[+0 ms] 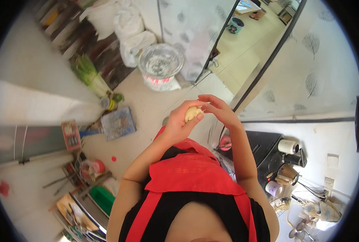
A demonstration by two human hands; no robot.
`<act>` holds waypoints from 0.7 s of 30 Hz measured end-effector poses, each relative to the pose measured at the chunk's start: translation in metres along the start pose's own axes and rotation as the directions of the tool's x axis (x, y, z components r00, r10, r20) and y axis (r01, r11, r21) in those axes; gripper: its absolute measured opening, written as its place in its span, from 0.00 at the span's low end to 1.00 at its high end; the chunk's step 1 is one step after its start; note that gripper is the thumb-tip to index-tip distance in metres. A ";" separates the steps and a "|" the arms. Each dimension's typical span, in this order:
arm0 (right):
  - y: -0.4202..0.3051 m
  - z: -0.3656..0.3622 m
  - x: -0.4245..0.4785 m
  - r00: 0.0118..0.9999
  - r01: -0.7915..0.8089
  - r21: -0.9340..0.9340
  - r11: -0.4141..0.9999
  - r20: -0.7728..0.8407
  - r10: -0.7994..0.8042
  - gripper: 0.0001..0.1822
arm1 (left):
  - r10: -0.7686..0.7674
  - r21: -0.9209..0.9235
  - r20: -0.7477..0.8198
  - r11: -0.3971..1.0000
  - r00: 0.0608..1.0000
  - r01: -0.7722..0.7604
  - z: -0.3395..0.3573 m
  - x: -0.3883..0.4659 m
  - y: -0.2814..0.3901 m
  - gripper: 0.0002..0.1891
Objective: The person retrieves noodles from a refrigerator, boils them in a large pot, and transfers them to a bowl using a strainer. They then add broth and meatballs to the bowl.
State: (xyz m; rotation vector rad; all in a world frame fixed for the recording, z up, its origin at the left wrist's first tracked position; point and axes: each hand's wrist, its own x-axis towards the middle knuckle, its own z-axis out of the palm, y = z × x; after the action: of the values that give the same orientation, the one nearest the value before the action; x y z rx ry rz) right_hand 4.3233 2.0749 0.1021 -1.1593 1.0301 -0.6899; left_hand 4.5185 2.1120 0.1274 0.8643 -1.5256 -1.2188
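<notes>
A lump of pale yellow dough [192, 114] sits in my left hand [180, 120], between the curled fingers and the thumb. Part of the lump is hidden by those fingers. My right hand [221, 111] is just to its right, fingers spread and bent, with the tips close to the dough and to my left fingertips. Whether the right fingertips touch the dough is hard to tell. Both hands are held up in front of my red apron [194, 174], above the tiled floor [150, 112].
A metal basin [161, 60] with white powder inside stands ahead on a white sack. Leeks [91, 75] and a dirty dustpan [118, 123] lie to the left. On the right, a black cabinet [262, 140] stands beside cups and a jug [287, 174]. A dark-framed doorway opens ahead right.
</notes>
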 end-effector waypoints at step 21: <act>-0.047 -0.361 -0.033 0.108 -0.228 0.008 0.974 -0.994 0.034 0.22 | -0.210 -0.606 0.769 0.066 0.604 0.793 0.230 0.529 -0.173 0.29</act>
State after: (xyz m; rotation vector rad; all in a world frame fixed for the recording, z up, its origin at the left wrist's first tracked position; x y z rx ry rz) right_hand 3.9825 1.9457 0.1349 -0.5261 2.3842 -1.3398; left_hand 4.1411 1.6450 0.0839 0.1890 -0.3710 -2.7200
